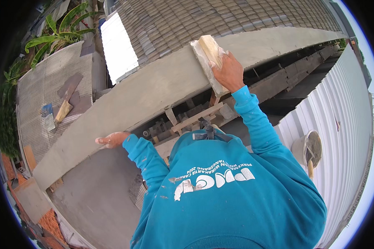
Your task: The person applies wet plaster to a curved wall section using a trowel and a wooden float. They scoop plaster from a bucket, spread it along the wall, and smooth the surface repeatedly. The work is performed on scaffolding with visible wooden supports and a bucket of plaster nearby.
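The fingers of my right hand (230, 74) are closing around the wooden grip of a float (205, 62), my thumb lying along its left side; the float is spanning the grey ledge (153, 89) crosswise, its lower end jutting past the near edge. The fingers of my left hand (112, 140) are holding nothing that I can see; they are extending loosely by that same edge, farther left, and whether they are pressing on the ledge I cannot tell. By my judgement, a loosening grip could be letting the float tip off the ledge, since its end is overhanging; uneven pressure could be gouging the smooth face, and leaning too far could be costing me my balance. My right arm is reaching forward, almost straight, while my left is angling outward on a shorter reach. Beyond the ledge a tiled roof (228, 18) is spreading out; on its near side a timber batten (197, 117) is lying, and to its right a bucket (298, 147) is standing on white corrugated sheeting (334, 103).
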Motion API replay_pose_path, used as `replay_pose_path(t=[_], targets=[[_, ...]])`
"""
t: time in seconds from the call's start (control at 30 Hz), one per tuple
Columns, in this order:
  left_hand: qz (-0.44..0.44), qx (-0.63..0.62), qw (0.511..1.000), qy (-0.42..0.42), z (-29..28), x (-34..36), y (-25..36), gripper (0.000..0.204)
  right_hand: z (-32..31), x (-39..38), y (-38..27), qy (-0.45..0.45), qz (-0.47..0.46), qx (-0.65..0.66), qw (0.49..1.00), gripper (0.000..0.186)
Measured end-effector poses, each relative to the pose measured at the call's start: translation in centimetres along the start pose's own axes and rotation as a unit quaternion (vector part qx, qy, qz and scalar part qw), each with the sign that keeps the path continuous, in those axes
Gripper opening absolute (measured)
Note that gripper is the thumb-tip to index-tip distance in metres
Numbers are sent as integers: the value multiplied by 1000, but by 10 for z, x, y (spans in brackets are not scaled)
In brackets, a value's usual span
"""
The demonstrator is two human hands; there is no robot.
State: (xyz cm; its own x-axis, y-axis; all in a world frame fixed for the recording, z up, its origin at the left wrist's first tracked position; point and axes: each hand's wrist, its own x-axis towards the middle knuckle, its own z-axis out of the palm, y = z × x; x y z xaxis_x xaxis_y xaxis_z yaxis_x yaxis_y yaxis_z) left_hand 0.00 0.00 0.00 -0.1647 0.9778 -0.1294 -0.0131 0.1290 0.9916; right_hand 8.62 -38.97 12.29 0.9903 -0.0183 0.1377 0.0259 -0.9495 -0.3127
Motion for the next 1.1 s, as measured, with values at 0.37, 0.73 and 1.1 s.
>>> replay_pose_path(t=[0.37,0.73,1.1], targets=[[-10,5,1000,-11,1,-5,16,99,11,-47,-70,-75,-151,75,983,52],[-60,30,998,-20,0,3,13,96,-8,33,82,56,-47,-61,995,33],[-32,0,999,-14,1,2,13,98,-78,85,356,59,161,-239,956,55]])
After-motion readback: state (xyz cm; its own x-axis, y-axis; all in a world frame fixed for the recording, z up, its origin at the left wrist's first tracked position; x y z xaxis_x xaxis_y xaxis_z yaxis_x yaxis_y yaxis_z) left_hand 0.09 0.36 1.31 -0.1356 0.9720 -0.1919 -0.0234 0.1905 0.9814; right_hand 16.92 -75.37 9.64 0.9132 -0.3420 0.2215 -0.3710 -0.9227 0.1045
